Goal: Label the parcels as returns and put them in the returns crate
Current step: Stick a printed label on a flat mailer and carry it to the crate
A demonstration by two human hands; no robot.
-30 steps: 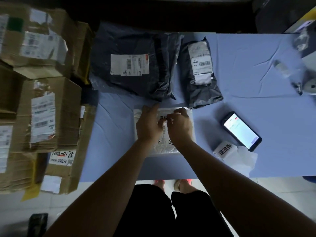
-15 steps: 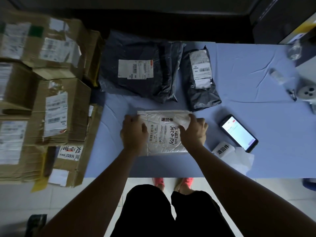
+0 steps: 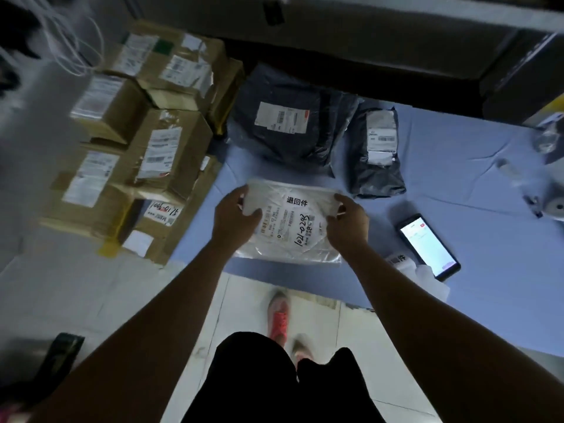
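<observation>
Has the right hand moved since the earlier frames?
Yes. The right hand shifted right, toward the phone, from the middle of the white parcel to its right corner.

Both forearms [image 3: 171, 303] bare, with black clothing [image 3: 259, 383] over the legs and coral-red trainers [image 3: 279, 323] on the feet.

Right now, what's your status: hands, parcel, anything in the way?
Left hand and right hand both grip the white parcel by its far corners. Return sticker on it. Returns crate not in view.
</observation>
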